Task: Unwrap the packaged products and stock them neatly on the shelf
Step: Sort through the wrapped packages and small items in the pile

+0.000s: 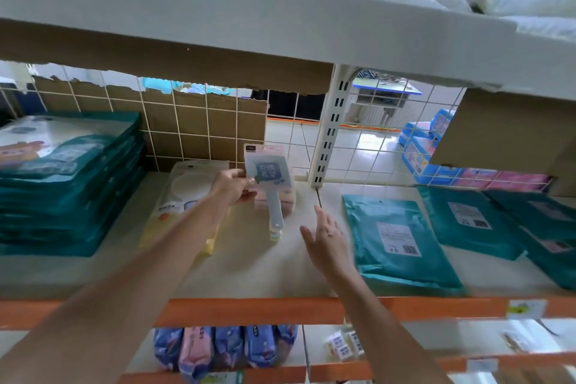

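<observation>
Carded brush held upright at the shelf, one-hand hold.

My left hand pinches the carded brush by its left edge, fingers curled on the card. The brush stands over the shelf, just in front of the pink packs, handle down; I cannot tell if the tip touches the board. My right hand is open, fingers spread, holding nothing, between the brush and the teal mailer. Risk: with only an edge pinch it may swing, topple when let go, or shove the pink packs askew.

Glossy plastic teal mailers, torn brown cardboard
</observation>
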`<state>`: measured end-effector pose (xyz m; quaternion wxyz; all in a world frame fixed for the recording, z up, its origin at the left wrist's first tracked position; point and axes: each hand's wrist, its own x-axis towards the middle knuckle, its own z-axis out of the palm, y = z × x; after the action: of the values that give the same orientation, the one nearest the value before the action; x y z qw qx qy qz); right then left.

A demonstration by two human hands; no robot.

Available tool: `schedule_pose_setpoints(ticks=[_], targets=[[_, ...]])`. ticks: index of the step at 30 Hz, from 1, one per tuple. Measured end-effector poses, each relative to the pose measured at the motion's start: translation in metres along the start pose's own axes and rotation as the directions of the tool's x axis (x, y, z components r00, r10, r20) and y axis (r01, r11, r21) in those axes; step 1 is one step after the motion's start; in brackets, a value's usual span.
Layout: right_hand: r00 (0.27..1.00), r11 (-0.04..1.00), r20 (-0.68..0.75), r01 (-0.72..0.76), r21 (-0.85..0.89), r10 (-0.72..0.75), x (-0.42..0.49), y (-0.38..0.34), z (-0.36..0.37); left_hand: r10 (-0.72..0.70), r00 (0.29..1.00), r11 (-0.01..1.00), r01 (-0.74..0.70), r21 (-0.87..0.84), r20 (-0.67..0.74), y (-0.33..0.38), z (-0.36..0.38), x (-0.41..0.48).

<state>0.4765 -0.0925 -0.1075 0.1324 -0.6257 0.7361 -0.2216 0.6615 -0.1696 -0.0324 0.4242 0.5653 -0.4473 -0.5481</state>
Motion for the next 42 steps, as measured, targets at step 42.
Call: schedule_pose_setpoints(ticks=[42], targets=[[0.991,0.968,0.137,0.045,-0.247,-0.011,0.006,0.005,0.006,0.060,0.994,0.937,-0.026,0.347,-0.089,-0.033,0.027,0.038]])
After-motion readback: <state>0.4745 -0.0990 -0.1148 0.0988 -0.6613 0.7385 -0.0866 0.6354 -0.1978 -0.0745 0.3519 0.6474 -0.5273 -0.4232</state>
